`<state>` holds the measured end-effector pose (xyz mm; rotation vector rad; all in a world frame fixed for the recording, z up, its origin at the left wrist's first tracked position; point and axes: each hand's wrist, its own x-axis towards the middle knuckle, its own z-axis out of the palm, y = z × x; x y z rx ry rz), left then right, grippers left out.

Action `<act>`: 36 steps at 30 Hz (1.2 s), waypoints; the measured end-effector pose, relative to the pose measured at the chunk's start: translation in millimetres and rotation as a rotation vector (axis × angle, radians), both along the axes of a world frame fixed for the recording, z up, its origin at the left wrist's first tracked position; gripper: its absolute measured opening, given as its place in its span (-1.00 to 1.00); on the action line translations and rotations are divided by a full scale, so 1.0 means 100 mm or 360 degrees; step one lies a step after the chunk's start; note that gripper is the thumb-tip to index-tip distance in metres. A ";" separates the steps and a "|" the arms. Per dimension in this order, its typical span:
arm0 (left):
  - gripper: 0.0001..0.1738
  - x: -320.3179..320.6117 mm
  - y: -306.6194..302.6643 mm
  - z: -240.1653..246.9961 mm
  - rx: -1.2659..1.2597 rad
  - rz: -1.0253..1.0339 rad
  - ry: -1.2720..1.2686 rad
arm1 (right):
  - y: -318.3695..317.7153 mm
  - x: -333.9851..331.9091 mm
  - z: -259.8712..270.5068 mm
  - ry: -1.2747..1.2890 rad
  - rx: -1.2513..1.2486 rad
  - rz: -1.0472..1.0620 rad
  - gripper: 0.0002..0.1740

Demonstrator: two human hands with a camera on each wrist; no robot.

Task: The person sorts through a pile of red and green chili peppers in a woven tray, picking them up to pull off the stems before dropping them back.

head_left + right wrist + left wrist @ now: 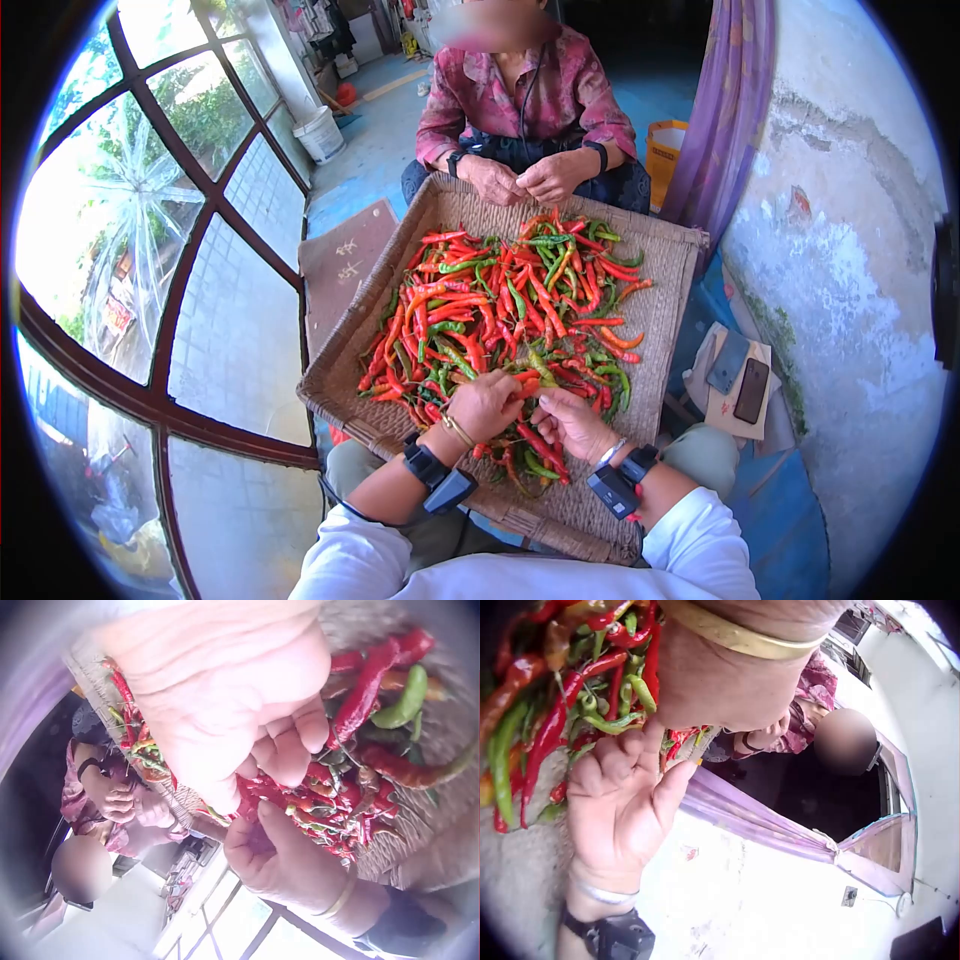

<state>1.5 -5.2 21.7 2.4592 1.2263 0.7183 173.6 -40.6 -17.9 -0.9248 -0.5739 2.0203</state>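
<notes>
My left hand (484,405) is low over the pile, thumb and curled fingers gripping a red-orange chili pepper (527,380). In the right wrist view, red shows between the left hand's (289,866) thumb and fingers. Close beside it is my right hand (574,425), fingertips near the same pepper. The left wrist view shows the right palm (619,817) with loosely bent fingers and the thumb apart from the index finger. Under both hands, red and green chili peppers (490,300) lie heaped in a wide woven basket (340,370).
Opposite me sits a person in a patterned shirt (520,85), both hands (525,182) together at the basket's far edge. On the right, two phones (751,390) lie on cardboard beside a worn wall (850,250). Framed window panes (240,340) stand left; a white bucket (320,135) is behind.
</notes>
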 end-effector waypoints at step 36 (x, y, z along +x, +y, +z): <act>-0.84 -0.19 0.07 0.02 -0.1693 0.0200 -0.1261 | 0.01 -0.02 -0.10 0.0070 -0.0284 0.0088 -0.84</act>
